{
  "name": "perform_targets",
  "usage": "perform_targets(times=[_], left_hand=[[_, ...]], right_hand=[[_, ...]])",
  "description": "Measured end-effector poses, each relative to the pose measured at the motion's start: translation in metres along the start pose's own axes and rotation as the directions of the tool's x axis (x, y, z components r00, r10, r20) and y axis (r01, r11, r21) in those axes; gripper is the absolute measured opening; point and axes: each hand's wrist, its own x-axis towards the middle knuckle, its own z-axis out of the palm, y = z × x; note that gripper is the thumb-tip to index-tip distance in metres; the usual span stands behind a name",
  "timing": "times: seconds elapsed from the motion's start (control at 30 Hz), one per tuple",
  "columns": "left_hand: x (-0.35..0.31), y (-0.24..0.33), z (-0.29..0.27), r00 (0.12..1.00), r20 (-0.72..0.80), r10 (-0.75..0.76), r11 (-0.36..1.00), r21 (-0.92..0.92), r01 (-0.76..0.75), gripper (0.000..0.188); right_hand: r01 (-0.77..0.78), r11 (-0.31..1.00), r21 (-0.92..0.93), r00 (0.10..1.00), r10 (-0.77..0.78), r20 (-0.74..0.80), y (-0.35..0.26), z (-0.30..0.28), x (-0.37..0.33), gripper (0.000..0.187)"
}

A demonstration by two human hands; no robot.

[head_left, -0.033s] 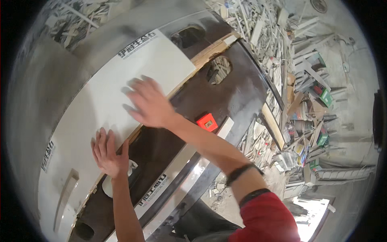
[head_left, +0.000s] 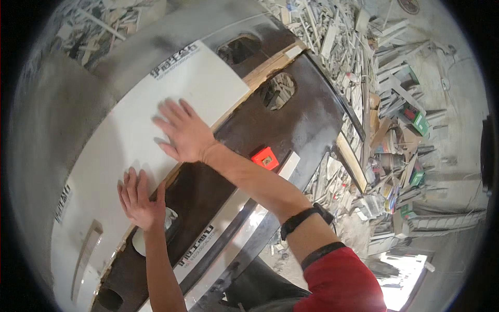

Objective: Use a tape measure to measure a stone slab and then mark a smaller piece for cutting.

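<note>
A long white slab (head_left: 127,125) with dark printing lies along a dark brown board that has cut-out holes. My left hand (head_left: 141,202) rests on the slab's near edge with fingers stretched and thumb apart. Farther along, my right hand (head_left: 186,134) lies flat on the slab with its fingers spread; neither hand grasps anything. Under my right forearm sits a red tape measure (head_left: 265,158) on the brown board (head_left: 306,104). A printed white strip (head_left: 210,226) lies nearer to me, partly covered by my right forearm.
A narrow pale strip (head_left: 88,255) lies on the slab's near-left end. Wooden edging (head_left: 273,65) runs beside the slab. Broken offcuts (head_left: 325,36) heap beyond the table. Boxes and debris, including a green box (head_left: 418,124), clutter the floor at right.
My right hand has shifted slightly left across the slab, and its forearm has moved left with it. My left hand stays in nearly the same place.
</note>
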Motion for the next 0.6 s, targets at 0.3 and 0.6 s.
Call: perform_targets(times=[0.3,0.6], left_hand=[[-0.007,0.014,0.005,0.997,0.060,0.055,0.998,-0.027,-0.053,0.050],[0.003,0.015,-0.018,0.919,0.370,-0.134,0.989,0.115,0.098,0.055]], right_hand=[[-0.195,0.981,-0.018,0.978,0.196,0.065,-0.020,-0.020,-0.041,0.037],[-0.667,0.738,0.099,0.743,0.668,0.028,-0.094,-0.274,-0.328,0.033]])
